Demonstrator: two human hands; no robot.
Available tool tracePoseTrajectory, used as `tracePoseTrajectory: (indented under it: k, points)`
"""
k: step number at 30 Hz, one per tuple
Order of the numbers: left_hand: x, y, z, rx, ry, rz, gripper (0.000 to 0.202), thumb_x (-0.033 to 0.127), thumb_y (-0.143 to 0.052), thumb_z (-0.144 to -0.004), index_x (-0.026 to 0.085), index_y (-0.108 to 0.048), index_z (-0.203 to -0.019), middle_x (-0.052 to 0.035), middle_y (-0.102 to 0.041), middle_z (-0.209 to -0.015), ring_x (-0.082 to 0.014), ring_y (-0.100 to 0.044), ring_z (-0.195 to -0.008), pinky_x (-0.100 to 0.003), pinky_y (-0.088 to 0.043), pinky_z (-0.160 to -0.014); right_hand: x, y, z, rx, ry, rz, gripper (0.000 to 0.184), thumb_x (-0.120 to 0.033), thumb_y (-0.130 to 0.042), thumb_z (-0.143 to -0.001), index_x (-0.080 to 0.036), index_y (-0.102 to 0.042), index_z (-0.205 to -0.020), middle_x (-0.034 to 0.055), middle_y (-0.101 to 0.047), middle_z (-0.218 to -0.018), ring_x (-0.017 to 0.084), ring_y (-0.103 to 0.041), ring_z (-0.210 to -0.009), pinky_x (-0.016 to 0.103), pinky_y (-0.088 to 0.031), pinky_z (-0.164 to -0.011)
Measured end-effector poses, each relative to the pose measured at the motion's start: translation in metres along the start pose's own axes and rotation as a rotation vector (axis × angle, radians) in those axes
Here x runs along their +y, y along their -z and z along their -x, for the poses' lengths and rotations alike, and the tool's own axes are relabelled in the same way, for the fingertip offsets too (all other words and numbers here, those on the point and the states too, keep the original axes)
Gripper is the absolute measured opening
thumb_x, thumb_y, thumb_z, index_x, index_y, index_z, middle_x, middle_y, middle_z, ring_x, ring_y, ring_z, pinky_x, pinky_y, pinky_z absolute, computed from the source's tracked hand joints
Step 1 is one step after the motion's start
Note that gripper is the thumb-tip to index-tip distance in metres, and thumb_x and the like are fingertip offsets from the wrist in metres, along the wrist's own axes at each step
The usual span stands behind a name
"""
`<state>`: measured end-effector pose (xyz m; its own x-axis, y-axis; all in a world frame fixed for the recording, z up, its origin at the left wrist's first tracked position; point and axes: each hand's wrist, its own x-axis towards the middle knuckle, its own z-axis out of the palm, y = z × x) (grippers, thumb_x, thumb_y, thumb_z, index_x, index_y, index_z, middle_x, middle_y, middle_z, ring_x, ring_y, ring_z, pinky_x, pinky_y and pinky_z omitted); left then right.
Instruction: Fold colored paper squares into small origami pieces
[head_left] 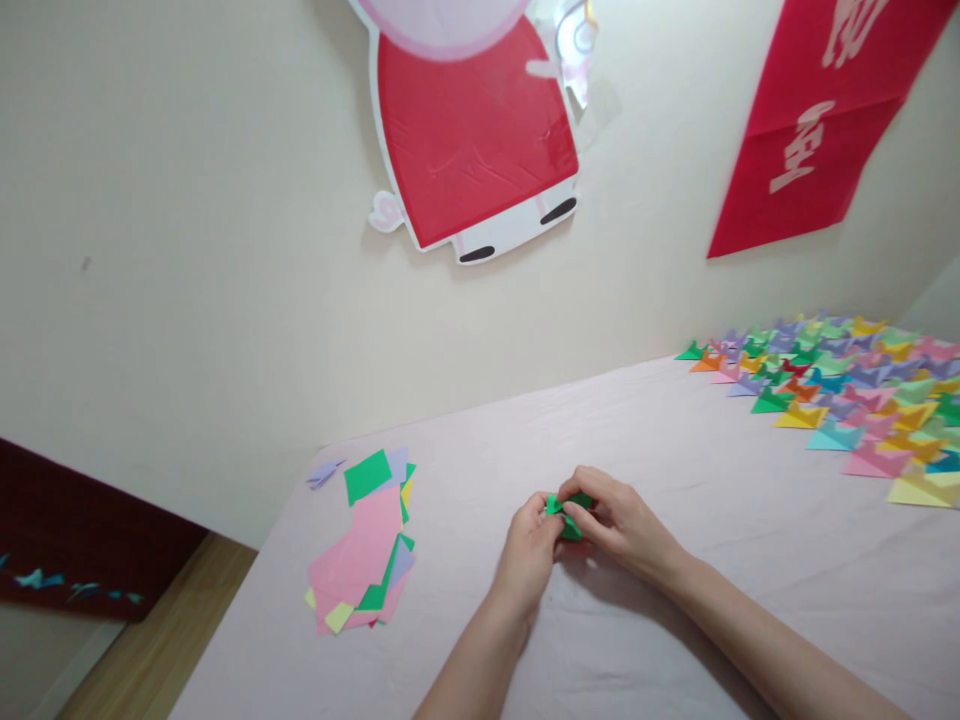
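A small piece of folded green paper (pixel 572 530) is held just above the cloth-covered table, between both hands. My left hand (pixel 531 548) grips its left side, the thumb on top near the middle. From the right, my right hand (pixel 611 515) pinches the same paper with thumb and fingers, which cover much of it. The exact folds are hard to make out. Left of the hands lies a loose pile of coloured paper sheets (pixel 358 555), mostly pink, with green, purple and yellow ones.
Rows of colourful folded paper figures (pixel 874 460) stand along the table's right side. A small purple folded paper piece (pixel 325 473) lies near the far left corner. The wall behind carries a red cartoon cutout (pixel 476 140) and a red banner (pixel 806 130). Beyond the left edge, wooden floor (pixel 169 620) shows.
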<state>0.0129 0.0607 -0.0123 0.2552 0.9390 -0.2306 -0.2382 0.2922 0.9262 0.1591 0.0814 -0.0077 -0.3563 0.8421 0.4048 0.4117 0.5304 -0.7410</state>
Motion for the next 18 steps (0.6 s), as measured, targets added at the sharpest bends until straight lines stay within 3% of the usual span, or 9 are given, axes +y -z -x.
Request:
tracePoseTrajectory:
  k: [8, 13, 18]
  points:
    - [-0.004, 0.005, -0.003, 0.005, -0.052, -0.04, 0.044, 0.052, -0.068, -0.077, 0.014, -0.058, -0.097, -0.0062, -0.067, -0.086, -0.0169, -0.065, -0.073, -0.026, -0.052, -0.063, 0.004, -0.002, 0.0, 0.026, -0.148, -0.17, 0.016, -0.027, -0.052, -0.087, -0.02, -0.066, -0.091, 0.0034, -0.065, -0.083, 0.019, -0.061, -0.078, 0.03, -0.047, -0.07]
    - [-0.01, 0.01, -0.005, 0.07, -0.117, -0.14, 0.04, 0.053, -0.062, -0.084, 0.015, -0.057, -0.095, -0.0052, -0.068, -0.084, -0.0179, -0.068, -0.072, -0.026, -0.054, -0.06, 0.006, -0.004, 0.001, 0.078, -0.313, -0.299, 0.021, -0.039, -0.056, -0.085, -0.019, -0.063, -0.083, -0.0007, -0.061, -0.07, 0.016, -0.056, -0.063, 0.027, -0.044, -0.06]
    - [-0.011, 0.011, -0.004, 0.123, -0.144, -0.212, 0.034, 0.05, -0.062, -0.087, 0.016, -0.057, -0.09, -0.0042, -0.069, -0.078, -0.0174, -0.068, -0.07, -0.024, -0.054, -0.057, 0.007, -0.006, 0.001, 0.067, -0.334, -0.391, 0.026, -0.044, -0.058, -0.084, -0.019, -0.061, -0.08, -0.0021, -0.059, -0.065, 0.015, -0.055, -0.06, 0.027, -0.043, -0.058]
